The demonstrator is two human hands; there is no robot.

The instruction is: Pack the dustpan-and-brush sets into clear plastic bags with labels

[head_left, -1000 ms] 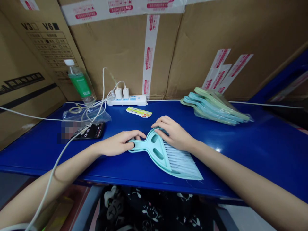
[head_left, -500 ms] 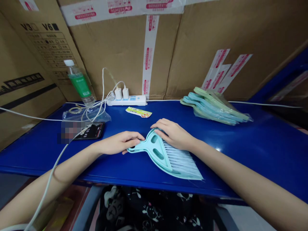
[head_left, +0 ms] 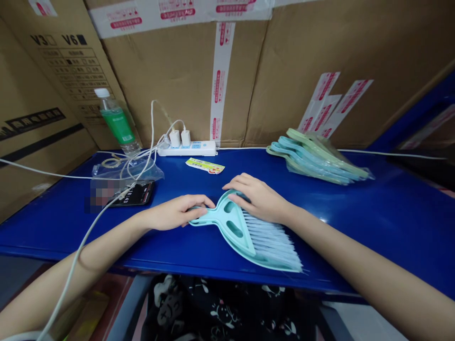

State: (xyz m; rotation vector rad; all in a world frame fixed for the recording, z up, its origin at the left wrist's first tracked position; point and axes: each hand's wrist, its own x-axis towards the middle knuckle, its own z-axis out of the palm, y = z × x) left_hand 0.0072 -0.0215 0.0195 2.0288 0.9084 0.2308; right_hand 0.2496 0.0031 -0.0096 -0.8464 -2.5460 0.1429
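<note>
1. We find the turquoise brush [head_left: 222,217] at the centre of the frame, lying over a matching dustpan [head_left: 273,265]; handles point left, pale bristles fan toward lower right.
2. Left hand [head_left: 177,211], left of centre: grasping the handle end, thumb on top, fingers bent around the far side.
3. Right hand [head_left: 261,198], just right of centre: laid over the far edge of the set, fingers curved. We cannot tell whether it grips or merely rests.
4. Beneath, we record a blue table [head_left: 167,253].
5. Above the hands, a printed strip [head_left: 205,166] lies near a white power strip [head_left: 199,148].
6. Left of frame: a phone [head_left: 138,194] and, higher, a green-labelled bottle [head_left: 120,125].
7. Right of centre, higher up: we note bagged brush sets [head_left: 316,158], green and blue, against cardboard [head_left: 170,76].
</note>
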